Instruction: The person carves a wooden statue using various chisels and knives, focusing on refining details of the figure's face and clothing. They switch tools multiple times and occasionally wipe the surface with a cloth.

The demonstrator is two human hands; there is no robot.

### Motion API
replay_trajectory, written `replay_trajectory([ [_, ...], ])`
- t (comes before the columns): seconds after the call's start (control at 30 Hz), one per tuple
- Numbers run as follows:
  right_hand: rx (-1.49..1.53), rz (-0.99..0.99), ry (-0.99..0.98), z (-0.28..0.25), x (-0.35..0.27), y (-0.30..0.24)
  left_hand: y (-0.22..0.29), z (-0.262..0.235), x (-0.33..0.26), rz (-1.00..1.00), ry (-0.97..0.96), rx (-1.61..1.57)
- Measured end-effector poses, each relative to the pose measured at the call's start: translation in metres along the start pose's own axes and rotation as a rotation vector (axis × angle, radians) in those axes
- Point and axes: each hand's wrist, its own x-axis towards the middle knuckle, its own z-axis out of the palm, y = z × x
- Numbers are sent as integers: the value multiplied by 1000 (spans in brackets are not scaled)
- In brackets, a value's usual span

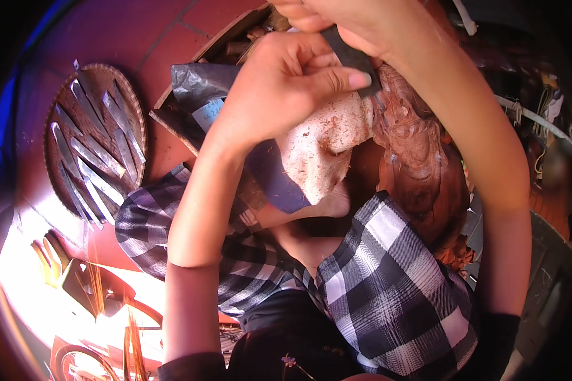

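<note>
My left hand point(292, 79) is closed on a dark grey flat strip point(351, 57), which looks like sandpaper, with the thumb pressed along its lower end. At the top edge my right hand point(337, 19) curls its fingers by the strip's upper end; it is partly cut off by the picture's rim, and its grip is hard to make out. Just below the strip's tip stands a reddish-brown wood carving point(413, 143) of a figure with fine relief. A white cloth point(324, 143) dotted with wood shavings lies beside the carving, under my left hand.
On the red tiled floor at left sits a round woven tray point(49, 149) with several flat metal chisels point(95, 155). Dark plastic sheeting point(200, 82) lies beyond my left forearm. My legs in checked trousers point(394, 273) are folded close in. Wood scraps point(454, 254) lie near the carving.
</note>
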Motion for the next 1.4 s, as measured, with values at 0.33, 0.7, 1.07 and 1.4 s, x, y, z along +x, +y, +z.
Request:
replay_trajectory([
  [0.33,43,195,-100,-13,24,-27,-1,-9,8,0,1,52],
  [0.7,313,130,-128,-2,32,-8,-16,-6,13,259,108,-163],
  [1.07,318,323,54,-6,27,21,-23,-11,27,84,-121,50],
  [1.4,358,81,-41,-19,16,-3,-39,4,29,751,273,170],
])
